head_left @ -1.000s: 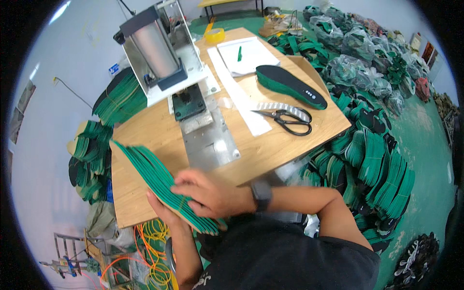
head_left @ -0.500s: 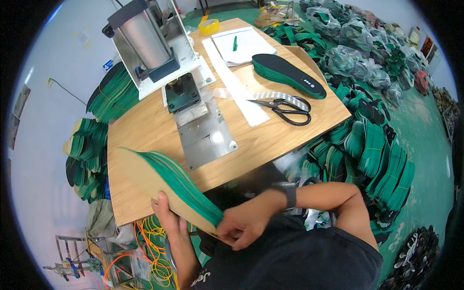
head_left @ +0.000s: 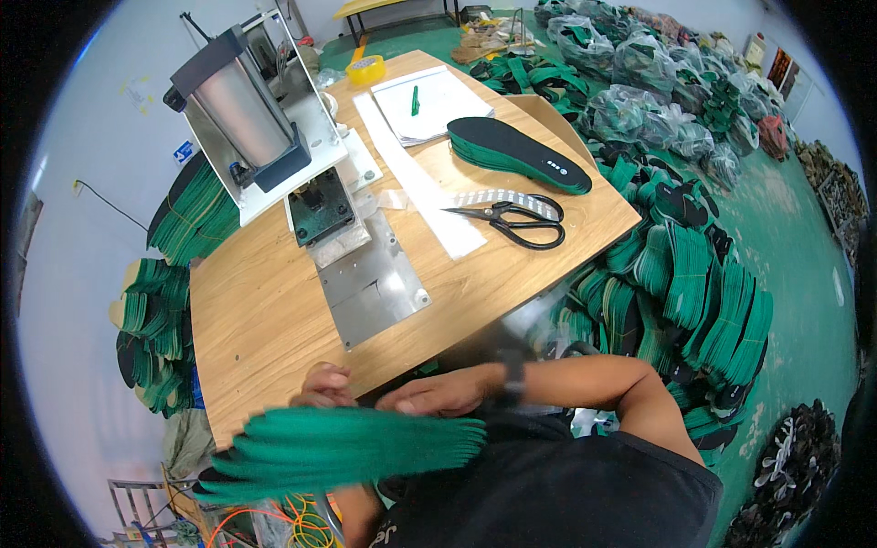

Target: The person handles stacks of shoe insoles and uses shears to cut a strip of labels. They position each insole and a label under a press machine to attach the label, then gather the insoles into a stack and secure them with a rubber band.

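A thick stack of green insoles [head_left: 352,449] is held low in front of me, its many green edges turned up and somewhat smeared by motion. My left hand [head_left: 326,387] is behind the stack's far side with bent fingers closed on it, while its palm is hidden by the stack. Along the same far side, toward the right end, my right hand [head_left: 434,393] is closed against the stack, its fingertips partly hidden. Beyond my hands a metal plate [head_left: 373,283] lies under a press with a silver cylinder [head_left: 239,119].
Black-handled scissors [head_left: 516,219], a label strip, a white paper strip [head_left: 416,183], paper with a green pen [head_left: 416,100], yellow tape [head_left: 366,69] and black-topped insoles [head_left: 519,155] lie on the wooden table [head_left: 260,310]. Insole bundles [head_left: 685,283] are heaped at right; others stand left.
The stack has turned from its tan face showing to its green edges facing up, now lying crosswise and nearer me. My right hand has moved up beside the left; the whole view has shifted slightly.
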Tool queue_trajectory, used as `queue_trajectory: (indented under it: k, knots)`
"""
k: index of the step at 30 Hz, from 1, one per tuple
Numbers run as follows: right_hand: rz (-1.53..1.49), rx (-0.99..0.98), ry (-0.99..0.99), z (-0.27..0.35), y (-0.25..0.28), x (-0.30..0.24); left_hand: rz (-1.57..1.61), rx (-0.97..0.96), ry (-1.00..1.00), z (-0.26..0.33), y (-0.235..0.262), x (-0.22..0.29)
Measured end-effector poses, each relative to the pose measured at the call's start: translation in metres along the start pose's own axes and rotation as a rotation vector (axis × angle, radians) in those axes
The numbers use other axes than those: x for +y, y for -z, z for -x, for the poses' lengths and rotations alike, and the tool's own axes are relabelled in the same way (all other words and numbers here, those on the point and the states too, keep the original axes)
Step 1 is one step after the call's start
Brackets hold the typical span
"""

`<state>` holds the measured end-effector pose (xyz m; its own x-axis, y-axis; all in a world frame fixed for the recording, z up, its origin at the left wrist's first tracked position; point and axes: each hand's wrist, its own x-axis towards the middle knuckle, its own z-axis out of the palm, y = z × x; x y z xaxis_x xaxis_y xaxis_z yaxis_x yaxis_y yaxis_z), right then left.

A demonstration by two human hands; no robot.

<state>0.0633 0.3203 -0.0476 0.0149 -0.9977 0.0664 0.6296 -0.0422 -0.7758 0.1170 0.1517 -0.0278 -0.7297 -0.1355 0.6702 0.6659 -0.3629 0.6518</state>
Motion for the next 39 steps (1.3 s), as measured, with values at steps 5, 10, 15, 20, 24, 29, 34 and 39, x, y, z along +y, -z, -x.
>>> queue_trajectory:
  k: [5, 10, 15, 20, 24, 29, 34, 39]
  knots:
    - [0.239, -0.159, -0.005, -0.012, -0.006, -0.006, -0.097, -0.407, -0.117, 0.003, 0.045, -0.011]
    - [0.844, 0.004, 0.205, -0.018, -0.037, -0.099, -0.133, 0.159, 0.443, -0.033, 0.067, 0.070]
    - [1.760, 0.425, 0.111, -0.019, -0.004, -0.122, -0.103, -0.081, 0.364, -0.054, 0.165, 0.043]
    - [1.952, 0.605, 0.128, -0.028, 0.019, -0.102, -0.765, -0.107, 0.297, -0.052, 0.136, 0.027]
    - [1.855, 0.612, 0.136, -0.036, 0.009, -0.091, -1.071, -0.232, 0.270, -0.055, 0.110, 0.041]
    - [1.920, 0.692, 0.121, 0.011, 0.012, -0.092, -1.204, -0.315, 0.266, -0.046, 0.118, 0.042]
    - [1.782, 0.788, 0.147, 0.024, 0.017, -0.089, -1.200, -0.253, 0.209, -0.046, 0.080, 0.037]
    - [1.764, 0.855, 0.178, 0.023, 0.020, -0.092, -1.174, -0.265, 0.440, -0.041, 0.092, 0.046]
